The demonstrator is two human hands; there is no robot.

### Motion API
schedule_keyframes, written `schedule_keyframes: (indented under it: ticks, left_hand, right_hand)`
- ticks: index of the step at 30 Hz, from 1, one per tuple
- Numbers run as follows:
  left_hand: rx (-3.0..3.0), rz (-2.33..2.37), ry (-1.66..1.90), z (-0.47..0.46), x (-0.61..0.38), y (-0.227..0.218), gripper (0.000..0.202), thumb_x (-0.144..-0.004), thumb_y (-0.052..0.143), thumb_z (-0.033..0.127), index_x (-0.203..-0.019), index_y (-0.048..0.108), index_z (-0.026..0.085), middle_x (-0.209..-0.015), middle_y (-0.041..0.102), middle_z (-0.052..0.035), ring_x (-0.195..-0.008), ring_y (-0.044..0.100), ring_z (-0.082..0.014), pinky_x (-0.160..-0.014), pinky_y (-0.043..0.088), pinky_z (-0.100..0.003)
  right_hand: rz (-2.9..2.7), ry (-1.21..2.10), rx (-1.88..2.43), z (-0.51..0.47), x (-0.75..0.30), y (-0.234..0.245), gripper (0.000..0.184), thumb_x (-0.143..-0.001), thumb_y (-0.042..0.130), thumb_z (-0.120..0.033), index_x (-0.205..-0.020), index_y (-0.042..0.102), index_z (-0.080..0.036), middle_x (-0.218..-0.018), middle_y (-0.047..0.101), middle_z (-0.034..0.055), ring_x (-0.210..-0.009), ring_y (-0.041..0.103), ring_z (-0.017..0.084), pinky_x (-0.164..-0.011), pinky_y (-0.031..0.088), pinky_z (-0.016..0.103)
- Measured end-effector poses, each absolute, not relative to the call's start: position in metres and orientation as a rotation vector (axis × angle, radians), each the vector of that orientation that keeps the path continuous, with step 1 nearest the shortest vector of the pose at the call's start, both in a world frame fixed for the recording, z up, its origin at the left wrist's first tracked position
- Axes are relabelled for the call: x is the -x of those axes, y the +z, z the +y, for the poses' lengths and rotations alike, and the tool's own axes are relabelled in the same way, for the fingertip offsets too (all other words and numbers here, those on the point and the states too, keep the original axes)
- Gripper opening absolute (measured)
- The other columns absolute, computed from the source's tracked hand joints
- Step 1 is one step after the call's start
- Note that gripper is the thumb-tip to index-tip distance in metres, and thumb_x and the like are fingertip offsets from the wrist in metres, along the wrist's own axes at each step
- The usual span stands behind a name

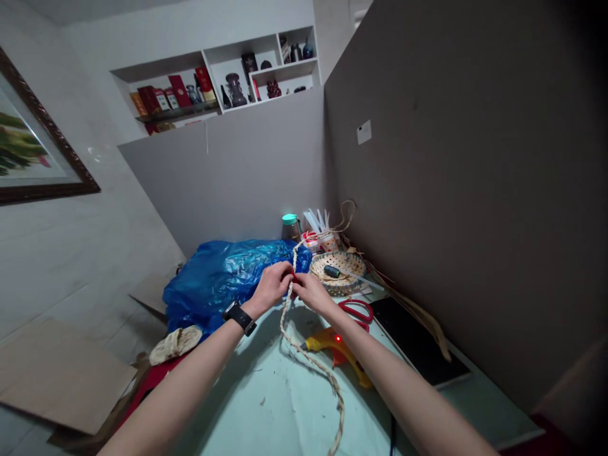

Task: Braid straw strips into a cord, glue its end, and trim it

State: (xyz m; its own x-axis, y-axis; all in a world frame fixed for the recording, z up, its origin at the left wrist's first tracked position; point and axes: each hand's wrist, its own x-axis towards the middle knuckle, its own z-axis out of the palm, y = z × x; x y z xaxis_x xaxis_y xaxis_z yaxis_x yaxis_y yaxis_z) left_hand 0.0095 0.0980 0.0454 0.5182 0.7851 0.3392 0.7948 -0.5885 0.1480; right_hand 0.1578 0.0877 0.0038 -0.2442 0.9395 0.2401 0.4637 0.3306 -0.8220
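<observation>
Two bare hands pinching a braided rope of pale straw-coloured fibre [285,320] over a pale green tabletop [251,411].
The left hand [272,288] and right hand [313,293] meet with fingers closed on the rope, which trails toward the near edge; a small red item between the fingertips is too hidden to identify. Beyond the right hand, a shallow round woven basket [329,289] contains a dark thread spool [332,271]; behind it, a patterned cup [329,242] holds upright whitish translucent sticks [319,221]. The contents of the teal-lidded jar [289,229] are indistinct.
</observation>
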Motion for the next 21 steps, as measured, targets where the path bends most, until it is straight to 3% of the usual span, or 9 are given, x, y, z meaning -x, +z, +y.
schedule_keyframes:
  ticks: [7,15,18,20,21]
  left_hand:
    - [2.677,-1.348,-0.491,0.109,0.020,0.032,0.031,-0.092,0.059,0.032,-0.119,0.059,0.016,-0.119,0.062,-0.0093,-0.100,0.063,-0.0223,-0.084,0.054,-0.043]
    - [2.398,-1.711,-0.572,0.095,0.045,0.050,0.031,-0.092,0.058,0.034,-0.118,0.059,0.016,-0.117,0.063,-0.0091,-0.099,0.063,-0.0220,-0.084,0.054,-0.043]
    - [2.552,-1.779,-0.389,0.056,0.034,0.039,0.028,-0.093,0.055,0.040,-0.095,0.065,0.015,-0.091,0.068,-0.0047,-0.080,0.065,-0.0175,-0.075,0.052,-0.037]
    - [2.640,-1.825,-0.278,0.022,0.020,0.027,0.043,-0.091,0.051,0.050,-0.066,0.064,0.017,-0.067,0.066,-0.0072,-0.070,0.065,-0.0225,-0.065,0.045,-0.034]
    - [2.673,-1.851,-0.244,0.006,0.012,0.020,0.049,-0.089,0.050,0.056,-0.061,0.062,0.018,-0.062,0.066,-0.0084,-0.067,0.064,-0.0243,-0.062,0.041,-0.034]
  right_hand:
    - [-1.800,0.819,1.272,0.086,-0.163,-0.004,0.030,-0.094,0.058,-0.034,-0.117,0.060,-0.016,-0.117,0.062,0.0082,-0.099,0.063,0.020,-0.084,0.054,0.041]
    - [-1.745,1.012,1.282,0.092,-0.170,-0.003,0.030,-0.094,0.057,-0.034,-0.117,0.059,-0.015,-0.113,0.063,0.0078,-0.093,0.064,0.019,-0.080,0.055,0.039]
    - [-1.752,1.079,1.275,0.093,-0.170,-0.006,0.030,-0.094,0.057,-0.035,-0.117,0.059,-0.015,-0.113,0.063,0.0077,-0.093,0.064,0.019,-0.079,0.056,0.039]
    - [-1.767,1.091,1.266,0.094,-0.170,-0.008,0.030,-0.094,0.057,-0.035,-0.117,0.059,-0.015,-0.113,0.063,0.0077,-0.093,0.064,0.019,-0.080,0.055,0.039]
    - [-1.779,1.088,1.259,0.094,-0.170,-0.009,0.030,-0.094,0.057,-0.035,-0.117,0.059,-0.015,-0.113,0.063,0.0077,-0.093,0.064,0.019,-0.079,0.055,0.039]
